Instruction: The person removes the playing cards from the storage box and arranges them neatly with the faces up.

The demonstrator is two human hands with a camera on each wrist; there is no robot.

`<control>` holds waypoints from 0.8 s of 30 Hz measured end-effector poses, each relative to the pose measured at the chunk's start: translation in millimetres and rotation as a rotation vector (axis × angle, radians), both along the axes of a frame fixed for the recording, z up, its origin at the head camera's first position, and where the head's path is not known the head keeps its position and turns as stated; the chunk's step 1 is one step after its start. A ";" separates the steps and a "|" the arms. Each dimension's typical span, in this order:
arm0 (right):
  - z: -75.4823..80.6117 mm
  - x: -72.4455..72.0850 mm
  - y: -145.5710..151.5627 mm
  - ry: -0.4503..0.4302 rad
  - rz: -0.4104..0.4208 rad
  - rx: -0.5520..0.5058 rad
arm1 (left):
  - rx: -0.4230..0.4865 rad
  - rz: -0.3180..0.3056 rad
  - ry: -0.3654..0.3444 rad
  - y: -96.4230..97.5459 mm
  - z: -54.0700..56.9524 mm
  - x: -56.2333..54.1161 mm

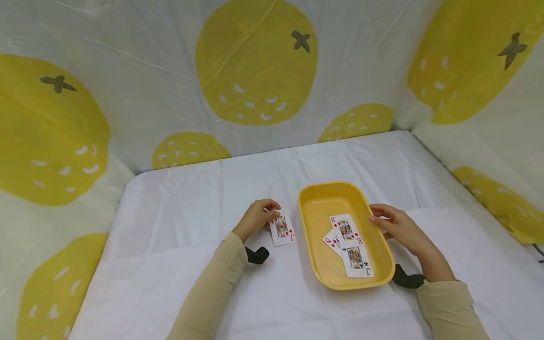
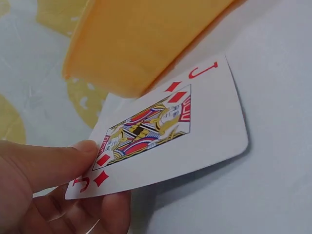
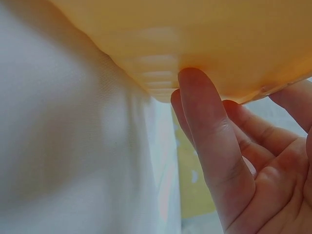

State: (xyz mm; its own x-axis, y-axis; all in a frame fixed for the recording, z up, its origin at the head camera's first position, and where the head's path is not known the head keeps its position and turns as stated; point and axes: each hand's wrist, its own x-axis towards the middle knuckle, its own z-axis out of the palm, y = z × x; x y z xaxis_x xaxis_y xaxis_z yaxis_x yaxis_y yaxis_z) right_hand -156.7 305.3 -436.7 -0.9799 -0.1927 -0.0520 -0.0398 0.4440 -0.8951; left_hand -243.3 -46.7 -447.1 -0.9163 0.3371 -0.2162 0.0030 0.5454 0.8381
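My left hand [image 1: 260, 216] pinches a jack of diamonds playing card [image 1: 282, 228] by one end, thumb on its face and fingers behind. In the left wrist view the card [image 2: 146, 134] slants face up beside the yellow tray [image 2: 122, 44]. On the tray's other side, my right hand [image 1: 397, 226] holds the long edge, one fingertip at the rim and other fingers against the outer wall [image 3: 146, 44]. Inside the tray [image 1: 323, 264] lie a king of diamonds [image 1: 346, 230], a jack of clubs [image 1: 357, 262] and a partly covered red queen [image 1: 331, 240], overlapping one another.
A white cloth [image 1: 178, 269] covers the table. Behind and beside it hangs a white curtain [image 1: 148, 71] printed with large yellow fruit. A dark strap piece [image 1: 257, 255] shows at the left wrist and another dark piece [image 1: 408, 277] at the right wrist.
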 end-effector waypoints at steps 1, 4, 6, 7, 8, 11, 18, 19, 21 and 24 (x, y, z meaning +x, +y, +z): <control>-0.5 0.1 -0.2 -0.001 -0.002 -0.002 | -0.008 -0.009 0.012 1.2 -2.4 -0.3; -2.2 0.6 -0.9 0.002 -0.008 0.005 | -0.081 -0.045 0.114 4.6 -8.8 -1.8; -2.8 0.9 -1.3 -0.001 -0.013 0.006 | -0.131 -0.066 0.184 6.2 -12.5 -2.1; -2.8 1.3 -1.5 0.001 -0.011 0.005 | -0.150 -0.076 0.214 6.9 -14.1 -2.2; -2.8 1.5 -1.7 0.002 -0.011 0.004 | -0.169 -0.081 0.240 7.7 -15.6 -2.3; -2.7 1.6 -1.3 0.002 -0.010 -0.009 | -0.185 -0.090 0.282 9.7 -19.4 -1.7; -1.1 -0.1 -0.5 -0.009 -0.006 -0.023 | -0.183 -0.078 0.354 11.5 -23.8 -0.9; -1.0 -0.2 -0.4 -0.011 -0.007 -0.021 | -0.179 -0.080 0.355 11.3 -23.8 -0.8; -1.1 -0.5 -0.5 -0.013 -0.011 -0.018 | -0.171 -0.082 0.351 10.8 -23.3 -0.9; -1.6 -0.8 -0.8 -0.016 -0.013 -0.014 | -0.171 -0.080 0.345 10.3 -21.7 -1.3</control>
State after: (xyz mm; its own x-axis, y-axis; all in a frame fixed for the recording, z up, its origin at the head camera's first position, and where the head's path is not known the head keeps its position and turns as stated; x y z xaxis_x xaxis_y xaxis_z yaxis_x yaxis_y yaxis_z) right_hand -157.6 304.5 -438.3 -0.9814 -0.1805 -0.0648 -0.0200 0.4323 -0.9015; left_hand -244.6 -36.3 -468.9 -0.9174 0.3958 0.0403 0.3163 0.6642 0.6774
